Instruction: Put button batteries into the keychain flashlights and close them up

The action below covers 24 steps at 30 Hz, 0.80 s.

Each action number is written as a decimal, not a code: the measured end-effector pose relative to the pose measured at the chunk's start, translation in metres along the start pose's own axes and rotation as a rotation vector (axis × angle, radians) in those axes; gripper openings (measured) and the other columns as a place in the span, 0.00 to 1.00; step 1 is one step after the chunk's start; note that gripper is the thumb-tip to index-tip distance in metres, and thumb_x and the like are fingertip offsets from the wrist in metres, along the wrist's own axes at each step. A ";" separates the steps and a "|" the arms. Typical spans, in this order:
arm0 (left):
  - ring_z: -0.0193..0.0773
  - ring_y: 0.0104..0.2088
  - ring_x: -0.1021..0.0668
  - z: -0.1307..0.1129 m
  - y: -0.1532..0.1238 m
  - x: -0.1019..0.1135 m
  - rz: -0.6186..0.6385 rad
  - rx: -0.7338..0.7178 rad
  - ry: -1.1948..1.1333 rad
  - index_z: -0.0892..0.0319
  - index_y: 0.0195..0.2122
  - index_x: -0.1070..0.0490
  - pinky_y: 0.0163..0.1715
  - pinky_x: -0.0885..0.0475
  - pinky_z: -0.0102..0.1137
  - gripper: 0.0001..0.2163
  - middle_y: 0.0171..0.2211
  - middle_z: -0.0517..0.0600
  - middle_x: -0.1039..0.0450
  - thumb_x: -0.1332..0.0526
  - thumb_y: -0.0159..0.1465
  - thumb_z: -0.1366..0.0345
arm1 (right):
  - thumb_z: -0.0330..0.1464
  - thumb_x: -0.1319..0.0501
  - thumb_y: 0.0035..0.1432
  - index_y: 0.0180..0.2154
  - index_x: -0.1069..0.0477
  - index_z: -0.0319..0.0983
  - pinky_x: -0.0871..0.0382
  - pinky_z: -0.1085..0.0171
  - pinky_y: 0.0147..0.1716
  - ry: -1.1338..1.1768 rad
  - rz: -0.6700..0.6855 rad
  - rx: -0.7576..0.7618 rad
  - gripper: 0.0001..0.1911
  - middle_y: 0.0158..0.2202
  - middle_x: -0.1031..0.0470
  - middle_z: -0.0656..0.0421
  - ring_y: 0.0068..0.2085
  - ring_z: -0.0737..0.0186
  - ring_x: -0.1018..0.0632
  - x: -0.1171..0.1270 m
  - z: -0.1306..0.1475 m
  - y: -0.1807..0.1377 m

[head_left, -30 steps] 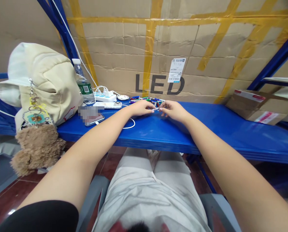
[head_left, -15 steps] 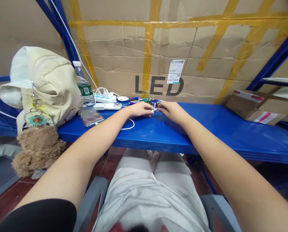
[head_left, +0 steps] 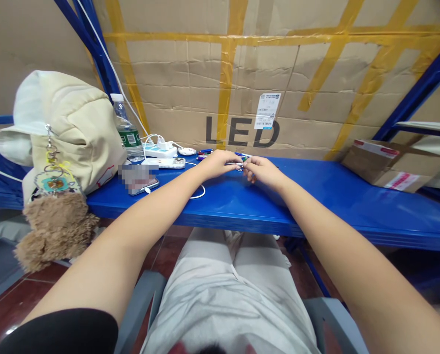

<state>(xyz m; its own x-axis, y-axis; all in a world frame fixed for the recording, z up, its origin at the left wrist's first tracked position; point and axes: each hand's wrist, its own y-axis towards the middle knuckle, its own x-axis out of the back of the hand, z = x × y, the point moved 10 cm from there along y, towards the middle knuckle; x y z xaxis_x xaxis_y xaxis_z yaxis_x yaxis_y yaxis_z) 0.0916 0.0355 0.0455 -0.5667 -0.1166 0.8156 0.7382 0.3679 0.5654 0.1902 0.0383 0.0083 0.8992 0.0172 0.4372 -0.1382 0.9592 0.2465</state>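
Note:
Both my hands meet over the back of the blue table, fingertips almost touching. My left hand pinches a thin pen-like piece, mostly hidden by the fingers. From the other side my right hand has thumb and fingers closed at the end of that piece; whether it grips a separate small part cannot be seen. Just behind the hands lie several slim blue, red and green pens, partly covered by my left hand.
Left of my arm are a phone, a second phone with a white cable, a power strip, a water bottle and a cream bag. A cardboard box stands right; taped cardboard rises behind.
My hands have drawn closer together, and the pale piece between them is now more hidden. The right-hand fingers have curled and turned. My left hand has shifted slightly up and right.

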 end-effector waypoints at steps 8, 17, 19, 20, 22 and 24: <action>0.37 0.42 0.20 0.008 0.000 0.001 -0.048 0.114 -0.191 0.61 0.45 0.24 0.44 0.28 0.30 0.11 0.42 0.51 0.20 0.40 0.61 0.70 | 0.29 0.49 0.67 0.29 0.36 0.38 0.35 0.69 0.20 0.016 0.074 0.046 0.13 0.24 0.30 0.61 0.20 0.71 0.31 -0.005 0.004 -0.001; 0.35 0.34 0.21 0.022 -0.006 0.000 0.017 0.277 -0.304 0.63 0.44 0.24 0.38 0.28 0.30 0.12 0.37 0.52 0.20 0.40 0.62 0.63 | 0.33 0.41 0.62 0.41 0.32 0.38 0.33 0.65 0.30 -0.499 -0.022 0.311 0.07 0.33 0.23 0.57 0.27 0.64 0.26 0.005 0.020 -0.002; 0.35 0.34 0.21 0.023 -0.007 -0.003 0.040 0.272 -0.301 0.62 0.43 0.24 0.37 0.29 0.30 0.12 0.36 0.51 0.20 0.40 0.62 0.63 | 0.31 0.42 0.62 0.42 0.30 0.37 0.33 0.64 0.33 -0.628 -0.012 0.377 0.07 0.37 0.22 0.53 0.33 0.60 0.23 0.001 0.025 -0.004; 0.35 0.35 0.21 0.023 -0.006 -0.005 0.046 0.267 -0.307 0.62 0.43 0.24 0.37 0.29 0.30 0.12 0.36 0.51 0.20 0.40 0.62 0.62 | 0.31 0.44 0.63 0.42 0.30 0.37 0.34 0.64 0.35 -0.701 -0.006 0.397 0.07 0.39 0.21 0.52 0.37 0.57 0.23 0.000 0.027 -0.005; 0.36 0.35 0.21 0.023 -0.005 -0.007 0.050 0.257 -0.325 0.62 0.43 0.23 0.37 0.29 0.30 0.12 0.36 0.51 0.20 0.39 0.62 0.61 | 0.31 0.48 0.66 0.42 0.29 0.38 0.35 0.63 0.36 -0.854 -0.002 0.399 0.10 0.43 0.22 0.49 0.41 0.54 0.23 -0.003 0.029 -0.007; 0.36 0.34 0.22 0.023 -0.004 -0.009 0.042 0.252 -0.334 0.62 0.42 0.23 0.37 0.29 0.30 0.13 0.36 0.52 0.20 0.39 0.62 0.61 | 0.32 0.51 0.68 0.44 0.29 0.38 0.36 0.62 0.35 -0.995 -0.008 0.368 0.13 0.44 0.22 0.48 0.41 0.52 0.22 -0.004 0.029 -0.008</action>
<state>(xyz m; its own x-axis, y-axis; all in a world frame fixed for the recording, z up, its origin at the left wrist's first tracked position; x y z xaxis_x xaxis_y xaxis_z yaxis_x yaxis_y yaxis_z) 0.0852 0.0564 0.0330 -0.6560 0.1936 0.7295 0.6741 0.5850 0.4509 0.1758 0.0222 0.0297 0.1788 -0.3870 0.9046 -0.4005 0.8111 0.4262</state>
